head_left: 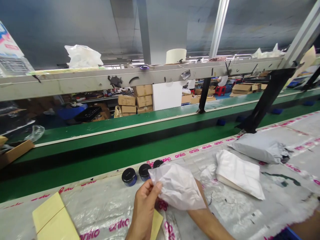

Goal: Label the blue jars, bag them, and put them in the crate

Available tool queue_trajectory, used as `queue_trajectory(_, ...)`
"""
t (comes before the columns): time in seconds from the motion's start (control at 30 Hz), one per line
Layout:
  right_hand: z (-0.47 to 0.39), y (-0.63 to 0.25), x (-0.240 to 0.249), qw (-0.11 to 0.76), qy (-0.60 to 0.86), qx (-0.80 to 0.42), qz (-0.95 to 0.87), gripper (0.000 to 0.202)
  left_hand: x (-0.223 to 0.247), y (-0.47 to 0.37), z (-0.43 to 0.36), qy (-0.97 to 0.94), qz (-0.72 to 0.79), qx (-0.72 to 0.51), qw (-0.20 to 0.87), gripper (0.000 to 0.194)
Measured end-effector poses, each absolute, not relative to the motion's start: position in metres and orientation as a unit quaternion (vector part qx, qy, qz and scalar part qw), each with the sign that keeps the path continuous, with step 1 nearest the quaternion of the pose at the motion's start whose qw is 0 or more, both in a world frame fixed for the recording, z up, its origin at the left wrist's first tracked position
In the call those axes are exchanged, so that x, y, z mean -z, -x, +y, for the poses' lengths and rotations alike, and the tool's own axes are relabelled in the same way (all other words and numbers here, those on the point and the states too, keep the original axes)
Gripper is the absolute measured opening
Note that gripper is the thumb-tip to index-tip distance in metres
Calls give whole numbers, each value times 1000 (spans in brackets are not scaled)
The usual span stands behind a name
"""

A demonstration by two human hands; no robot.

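My left hand [146,198] pinches the edge of a thin white translucent bag [178,186] between thumb and fingers. The bag covers my right hand; only its wrist and forearm [210,221] show, and I cannot tell whether the hand is inside or behind it. Just beyond my left hand stands a small dark blue jar with a black lid [129,176]. Beside it are a second jar [144,171] and a third lidded jar [158,163], both partly covered by the bag.
Right of my hands lies a stack of white bags [237,173], with a grey plastic package [260,148] behind it. Yellow card sheets [55,218] lie at left, and another yellow piece [156,224] under my left wrist. A green conveyor belt [100,166] runs beyond the plastic-covered table.
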State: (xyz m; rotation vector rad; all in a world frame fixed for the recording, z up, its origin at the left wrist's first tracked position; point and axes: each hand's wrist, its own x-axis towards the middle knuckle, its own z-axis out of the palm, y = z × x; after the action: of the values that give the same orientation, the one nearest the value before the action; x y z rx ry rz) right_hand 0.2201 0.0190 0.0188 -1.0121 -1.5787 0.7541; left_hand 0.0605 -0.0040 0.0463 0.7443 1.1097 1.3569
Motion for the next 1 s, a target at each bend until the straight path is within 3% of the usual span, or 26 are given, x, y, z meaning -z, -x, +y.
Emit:
queue_trajectory(0.2, 47, -224, -26, 555, 516, -415, -504, 40, -60, -26, -25, -256, 478, -603, 585, 48)
queue_trajectory(0.37, 51, -236, -28, 563, 492, -452, -486, 41, -56, 27, -41, -269, 609, -556, 498, 48)
queue_trajectory(0.43, 51, -234, -28, 569, 486, -454, -483, 40, -47, 49, -46, -379, 687, -478, 395, 39)
queue_trajectory(0.53, 50, -225, -29, 566, 499, -452, -476, 40, -31, 66, -58, -517, 799, -249, 182, 27)
queue_trajectory(0.6, 47, -217, -31, 545, 508, -458, -485, 41, -25, 66, -67, -548, 822, -147, 57, 32)
queue_trajectory(0.73, 41, -204, -37, 494, 483, -466, -552, 41, -31, 51, -78, -604, 751, -221, -150, 34)
queue_trajectory(0.8, 38, -196, -44, 475, 447, -468, -596, 39, -42, 41, -73, -625, 702, -320, -118, 31)
queue_trajectory(0.83, 37, -192, -49, 465, 424, -475, -615, 38, -48, 36, -68, -625, 685, -371, -54, 30)
queue_trajectory(1.0, 35, -168, -66, 421, 323, -512, -675, 31, -72, 12, -29, -454, 575, -526, 432, 39)
